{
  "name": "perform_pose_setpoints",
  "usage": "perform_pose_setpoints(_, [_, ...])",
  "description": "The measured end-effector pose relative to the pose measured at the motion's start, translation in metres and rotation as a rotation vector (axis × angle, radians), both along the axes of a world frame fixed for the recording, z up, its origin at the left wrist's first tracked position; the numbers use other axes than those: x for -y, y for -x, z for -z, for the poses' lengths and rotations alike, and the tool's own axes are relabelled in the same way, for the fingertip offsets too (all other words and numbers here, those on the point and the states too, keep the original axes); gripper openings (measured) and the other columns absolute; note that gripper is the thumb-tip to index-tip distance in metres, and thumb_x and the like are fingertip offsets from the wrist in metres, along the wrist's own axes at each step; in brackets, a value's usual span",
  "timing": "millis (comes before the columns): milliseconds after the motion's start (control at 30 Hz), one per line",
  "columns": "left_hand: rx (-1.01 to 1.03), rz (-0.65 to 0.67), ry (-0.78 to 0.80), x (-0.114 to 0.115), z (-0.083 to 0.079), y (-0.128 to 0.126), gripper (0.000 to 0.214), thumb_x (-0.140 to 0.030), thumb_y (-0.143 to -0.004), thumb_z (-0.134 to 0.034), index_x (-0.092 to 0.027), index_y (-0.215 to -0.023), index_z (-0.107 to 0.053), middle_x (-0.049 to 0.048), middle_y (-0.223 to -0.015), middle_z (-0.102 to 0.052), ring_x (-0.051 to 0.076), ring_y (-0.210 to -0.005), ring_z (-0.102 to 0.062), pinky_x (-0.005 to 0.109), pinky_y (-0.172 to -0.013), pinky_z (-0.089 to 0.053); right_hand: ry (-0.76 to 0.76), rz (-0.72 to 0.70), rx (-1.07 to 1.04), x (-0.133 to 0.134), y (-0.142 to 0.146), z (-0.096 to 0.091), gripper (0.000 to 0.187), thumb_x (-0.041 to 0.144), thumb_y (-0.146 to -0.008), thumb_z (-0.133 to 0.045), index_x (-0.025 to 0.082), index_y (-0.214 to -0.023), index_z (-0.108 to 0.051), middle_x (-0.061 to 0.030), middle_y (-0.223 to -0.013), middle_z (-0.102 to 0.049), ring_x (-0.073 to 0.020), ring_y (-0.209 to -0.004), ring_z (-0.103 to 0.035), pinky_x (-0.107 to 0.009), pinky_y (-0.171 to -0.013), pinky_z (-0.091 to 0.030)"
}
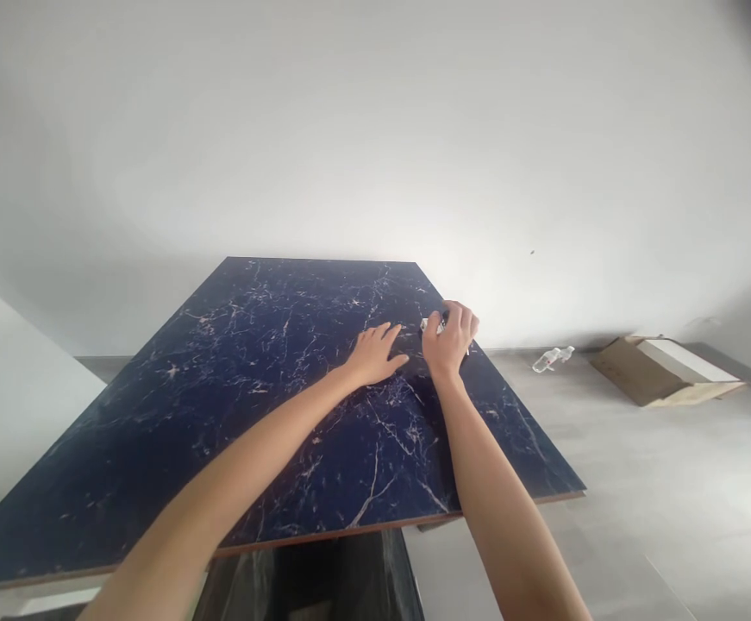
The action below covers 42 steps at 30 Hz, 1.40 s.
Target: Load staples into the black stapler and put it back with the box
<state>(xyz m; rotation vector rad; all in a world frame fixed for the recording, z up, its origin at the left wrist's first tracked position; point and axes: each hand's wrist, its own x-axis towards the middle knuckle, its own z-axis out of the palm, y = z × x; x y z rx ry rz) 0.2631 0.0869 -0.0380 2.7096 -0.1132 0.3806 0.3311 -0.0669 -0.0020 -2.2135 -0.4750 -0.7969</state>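
Observation:
A large dark blue slab (233, 405) with white marble veins lies flat in front of me on a dark support. My left hand (376, 352) rests flat on its surface with the fingers stretched out, near the right side of the slab. Beside it, my right hand (451, 335) is curled around a small white object (432, 325) at the slab's right edge. Most of that object is hidden by my fingers, so I cannot name it.
A white wall rises behind the slab. On the grey tiled floor to the right lie a clear plastic bottle (552, 359) and a flat cardboard box (665, 371) with a white panel in it. A dark base (310, 578) stands under the slab.

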Motion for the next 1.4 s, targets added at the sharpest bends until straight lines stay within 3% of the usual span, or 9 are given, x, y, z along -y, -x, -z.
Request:
perform_pose_setpoints(67, [0.032,-0.061,-0.035,-0.023,-0.005,0.026,0.045,-0.050,-0.099,-0.038,-0.020,-0.111,-0.069,0.0125,-0.117,-0.070,0.032,-0.117,-0.059,0.046,-0.103,-0.037,0.074,-0.158,0.043,-0.015,0.014,-0.002,0.037,0.024,-0.098,-0.035,0.013,-0.127,-0.054,-0.0195,-0.131,-0.053,-0.0297,-0.128,-0.042,-0.046,-0.111,-0.026])
perform_pose_setpoints(133, [0.018,-0.209,-0.066,-0.044,-0.010,0.045,0.048,-0.041,-0.102,-0.033,-0.018,-0.084,-0.071,0.0105,-0.085,-0.072,0.028,-0.094,-0.066,0.042,-0.094,-0.042,0.164,-0.347,0.080,-0.032,0.029,0.002,0.034,0.024,-0.098,-0.037,0.016,-0.125,-0.056,-0.0158,-0.125,-0.058,-0.0268,-0.123,-0.047,-0.041,-0.110,-0.030])
perform_pose_setpoints(233, [-0.001,-0.318,-0.093,-0.064,-0.014,0.059,0.047,-0.038,-0.102,-0.032,-0.019,-0.083,-0.070,0.0101,-0.078,-0.071,0.026,-0.082,-0.068,0.036,-0.082,-0.045,0.278,-0.624,0.100,-0.056,0.049,0.014,0.033,0.021,-0.098,-0.041,0.020,-0.127,-0.057,-0.0110,-0.123,-0.061,-0.0231,-0.117,-0.053,-0.034,-0.105,-0.038])
perform_pose_setpoints(300, [-0.013,-0.351,-0.109,-0.069,-0.013,0.061,0.040,-0.037,-0.102,-0.035,-0.019,-0.092,-0.070,0.0106,-0.083,-0.072,0.026,-0.082,-0.069,0.034,-0.076,-0.046,0.347,-0.718,0.093,-0.069,0.059,0.024,0.038,0.019,-0.095,-0.045,0.020,-0.132,-0.055,-0.0100,-0.127,-0.061,-0.0231,-0.116,-0.053,-0.033,-0.102,-0.041])
perform_pose_setpoints(400, [-0.035,-0.382,-0.127,-0.070,-0.009,0.061,0.030,-0.033,-0.099,-0.043,-0.017,-0.110,-0.066,0.0118,-0.088,-0.073,0.027,-0.082,-0.070,0.033,-0.073,-0.047,0.427,-0.696,0.032,-0.079,0.065,0.033,0.048,0.019,-0.090,-0.051,0.018,-0.139,-0.050,-0.0105,-0.126,-0.062,-0.0250,-0.111,-0.055,-0.035,-0.096,-0.044])
perform_pose_setpoints(467, [-0.038,-0.363,-0.129,-0.069,-0.007,0.060,0.027,-0.029,-0.098,-0.045,-0.018,-0.116,-0.063,0.0109,-0.095,-0.073,0.027,-0.087,-0.070,0.033,-0.075,-0.048,0.484,-0.638,-0.015,-0.082,0.064,0.036,0.043,0.021,-0.089,-0.053,0.017,-0.131,-0.056,-0.0107,-0.116,-0.066,-0.0254,-0.104,-0.055,-0.035,-0.093,-0.044])
perform_pose_setpoints(600, [-0.029,-0.306,-0.131,-0.068,-0.006,0.061,0.023,-0.024,-0.099,-0.043,-0.022,-0.108,-0.065,0.0077,-0.104,-0.072,0.025,-0.097,-0.068,0.032,-0.079,-0.049,0.567,-0.573,-0.036,-0.087,0.058,0.035,0.024,0.020,-0.089,-0.051,0.017,-0.108,-0.065,-0.0096,-0.102,-0.067,-0.0239,-0.099,-0.054,-0.033,-0.092,-0.042])
perform_pose_setpoints(900, [-0.010,-0.321,-0.198,-0.073,0.002,0.058,0.027,-0.021,-0.100,-0.039,-0.020,-0.110,-0.064,0.0088,-0.105,-0.072,0.024,-0.095,-0.067,0.032,-0.078,-0.049,0.521,-0.542,-0.072,-0.108,0.038,0.038,0.019,0.016,-0.089,-0.048,0.019,-0.091,-0.066,-0.0086,-0.096,-0.065,-0.0216,-0.092,-0.057,-0.029,-0.080,-0.041])
perform_pose_setpoints(1400, [0.094,-0.313,-0.251,-0.076,0.008,0.059,0.022,-0.020,-0.099,-0.046,-0.017,-0.099,-0.067,0.0108,-0.097,-0.063,0.027,-0.099,-0.054,0.037,-0.086,-0.041,0.504,-0.581,-0.075,-0.105,0.035,0.039,0.019,0.018,-0.089,-0.049,0.020,-0.086,-0.067,-0.0052,-0.093,-0.066,-0.0178,-0.086,-0.059,-0.026,-0.075,-0.040])
